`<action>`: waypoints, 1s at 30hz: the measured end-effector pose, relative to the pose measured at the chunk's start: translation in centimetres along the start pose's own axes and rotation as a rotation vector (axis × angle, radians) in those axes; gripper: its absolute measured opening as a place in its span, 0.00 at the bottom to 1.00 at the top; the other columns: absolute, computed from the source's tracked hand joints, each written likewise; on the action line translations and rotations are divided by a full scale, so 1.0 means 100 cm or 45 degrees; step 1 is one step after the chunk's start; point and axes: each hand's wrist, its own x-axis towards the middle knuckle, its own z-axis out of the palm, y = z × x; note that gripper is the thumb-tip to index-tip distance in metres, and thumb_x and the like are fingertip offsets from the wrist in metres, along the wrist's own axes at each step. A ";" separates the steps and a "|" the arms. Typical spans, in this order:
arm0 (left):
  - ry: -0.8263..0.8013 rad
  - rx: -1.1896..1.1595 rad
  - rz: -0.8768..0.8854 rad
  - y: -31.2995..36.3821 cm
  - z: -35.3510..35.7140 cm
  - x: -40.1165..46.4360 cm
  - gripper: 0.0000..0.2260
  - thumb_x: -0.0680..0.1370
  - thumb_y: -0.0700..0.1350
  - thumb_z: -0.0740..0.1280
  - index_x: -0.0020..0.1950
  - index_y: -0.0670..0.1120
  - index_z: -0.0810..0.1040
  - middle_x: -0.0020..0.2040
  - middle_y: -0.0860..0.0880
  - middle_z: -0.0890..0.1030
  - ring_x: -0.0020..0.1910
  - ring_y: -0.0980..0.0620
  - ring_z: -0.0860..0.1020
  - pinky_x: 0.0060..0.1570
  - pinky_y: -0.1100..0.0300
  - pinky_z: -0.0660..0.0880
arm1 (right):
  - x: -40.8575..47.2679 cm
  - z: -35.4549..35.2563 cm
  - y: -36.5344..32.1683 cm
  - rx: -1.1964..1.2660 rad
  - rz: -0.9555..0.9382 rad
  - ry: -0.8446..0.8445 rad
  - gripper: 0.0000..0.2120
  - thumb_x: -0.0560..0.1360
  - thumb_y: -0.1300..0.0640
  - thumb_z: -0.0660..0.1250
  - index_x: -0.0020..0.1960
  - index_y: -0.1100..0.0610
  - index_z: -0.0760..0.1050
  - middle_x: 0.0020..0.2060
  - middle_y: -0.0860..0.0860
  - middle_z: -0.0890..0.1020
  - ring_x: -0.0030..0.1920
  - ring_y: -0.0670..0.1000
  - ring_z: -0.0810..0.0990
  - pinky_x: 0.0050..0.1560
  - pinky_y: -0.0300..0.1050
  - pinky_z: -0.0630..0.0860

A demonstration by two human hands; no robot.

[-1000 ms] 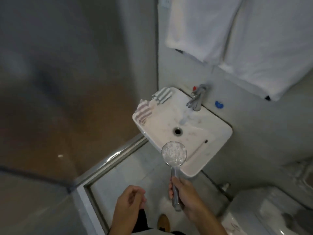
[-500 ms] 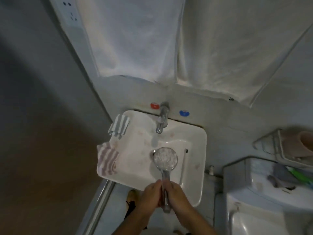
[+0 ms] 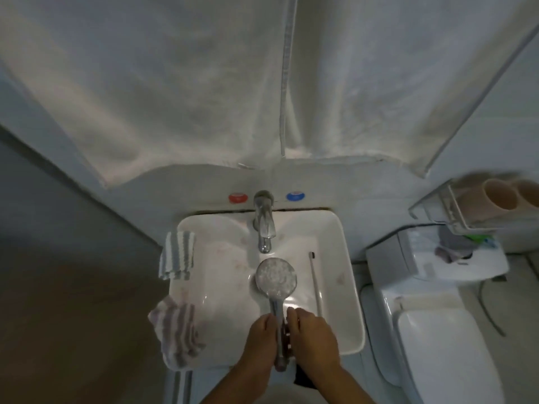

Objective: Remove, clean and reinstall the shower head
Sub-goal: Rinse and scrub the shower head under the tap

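Now shower head [image 3: 276, 277] over sink [image 3: 344, 258] (under tap); handle clasped between fingers of left hand [image 3: 261, 336], right hand [image 3: 313, 335].

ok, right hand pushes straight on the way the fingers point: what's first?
Likely the white toothbrush lying in the sink, just beyond the right hand that grips the shower head handle. Depth is unclear; it may pass above.

Two towels [image 3: 175, 83]; two cloths [image 3: 177, 255]; two cups [image 3: 501, 196]; one toothbrush [image 3: 315, 282].

Shower head handle [image 3: 278, 330] mostly behind both hands — cups [image 3: 507, 196] blurred, edge-cropped.
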 end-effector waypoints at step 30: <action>0.121 0.048 -0.085 0.013 -0.031 0.008 0.13 0.79 0.48 0.53 0.42 0.45 0.73 0.28 0.47 0.71 0.20 0.52 0.66 0.21 0.70 0.56 | 0.148 -0.089 -0.098 1.696 0.228 -0.464 0.20 0.83 0.45 0.51 0.37 0.52 0.65 0.26 0.50 0.62 0.21 0.46 0.57 0.19 0.36 0.53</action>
